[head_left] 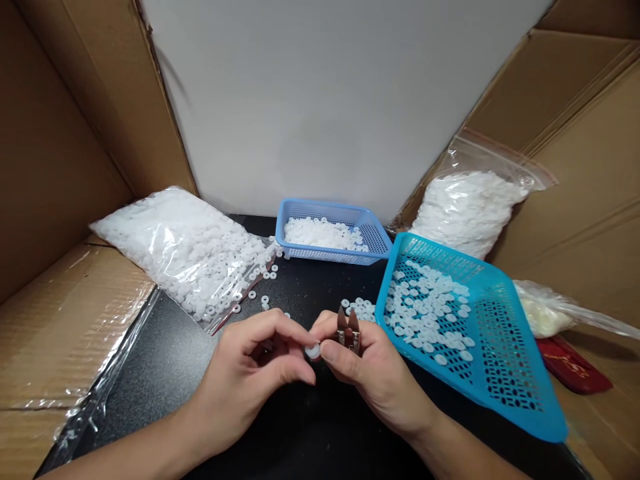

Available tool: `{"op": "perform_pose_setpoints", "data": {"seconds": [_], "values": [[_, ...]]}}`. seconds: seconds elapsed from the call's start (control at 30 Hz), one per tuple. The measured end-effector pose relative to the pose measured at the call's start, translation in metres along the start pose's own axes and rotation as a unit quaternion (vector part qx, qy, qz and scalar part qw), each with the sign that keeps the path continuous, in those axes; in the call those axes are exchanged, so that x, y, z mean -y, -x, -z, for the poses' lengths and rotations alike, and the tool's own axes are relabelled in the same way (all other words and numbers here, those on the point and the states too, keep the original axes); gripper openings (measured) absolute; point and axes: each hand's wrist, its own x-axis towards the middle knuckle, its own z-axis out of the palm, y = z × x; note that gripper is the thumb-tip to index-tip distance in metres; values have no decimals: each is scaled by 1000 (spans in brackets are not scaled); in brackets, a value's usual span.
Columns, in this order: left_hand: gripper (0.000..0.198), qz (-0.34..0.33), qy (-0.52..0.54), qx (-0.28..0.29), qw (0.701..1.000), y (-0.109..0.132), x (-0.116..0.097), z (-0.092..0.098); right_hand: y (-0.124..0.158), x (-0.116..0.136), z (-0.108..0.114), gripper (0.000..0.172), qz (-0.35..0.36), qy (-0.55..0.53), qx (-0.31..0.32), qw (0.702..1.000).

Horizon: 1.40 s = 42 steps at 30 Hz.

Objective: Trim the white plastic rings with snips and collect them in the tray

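Near the front middle, my left hand [255, 367] has its fingers curled, with its fingertips at a small round white piece [313, 351]. My right hand [370, 367] meets it there, its thumb and forefinger also touching the piece. Small cutters [349, 330] with two pointed blades, spread apart and pointing up, sit in the fingers of my right hand. Their handles are hidden by the palm. Something red shows just under the white piece. Loose white rings [267, 275] lie on the black tabletop [320, 287] beyond my hands.
A blue basket [333, 254] of white rings stands at the back; a larger turquoise basket [520, 417] with white pieces is at the right. An open bag of rings [185, 247] lies left, a full bag [465, 207] back right. Red object [575, 367] far right. Cardboard walls flank both sides.
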Motion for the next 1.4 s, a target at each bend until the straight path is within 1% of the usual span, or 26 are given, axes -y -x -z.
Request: {"op": "perform_pose_setpoints", "data": {"seconds": [0.07,0.17,0.23,0.3,0.37,0.4,0.47,0.57,0.67,0.77,0.87,0.97,1.1,1.23,1.4], "values": [[6,66,72,3,995,-2,1,-1,0,2,2,24,9,38,-10,999],[21,138,172,19,975,-4,2,-3,0,4,4,26,30,93,-3,995],[26,175,205,42,962,-5,3,-2,0,5,4,26,44,119,-8,992],[29,196,206,49,957,-6,4,-1,0,6,4,28,58,143,-41,987],[36,205,196,36,958,-7,4,0,0,7,4,33,81,161,-88,980],[36,209,192,25,959,-8,4,0,0,8,4,36,95,165,-108,976],[27,215,190,6,958,-9,4,1,1,8,6,43,115,165,-131,971],[14,211,201,-2,956,-9,3,1,4,7,8,49,132,169,-140,967],[12,197,206,1,958,-7,2,1,6,5,9,48,153,194,-137,959],[15,191,200,-1,961,-6,0,1,6,4,8,45,174,225,-138,949],[18,204,212,-8,956,-5,-3,0,5,6,8,42,216,286,-136,924],[19,210,245,-24,946,-6,-6,-2,4,8,7,39,275,360,-118,883],[21,221,280,-57,932,-8,-6,-3,5,6,6,48,338,417,-114,836],[27,250,298,-77,918,-9,-5,-3,6,5,3,54,357,458,-120,805],[23,236,312,-56,919,-7,-5,-3,7,7,1,55,367,507,-109,772]]}}
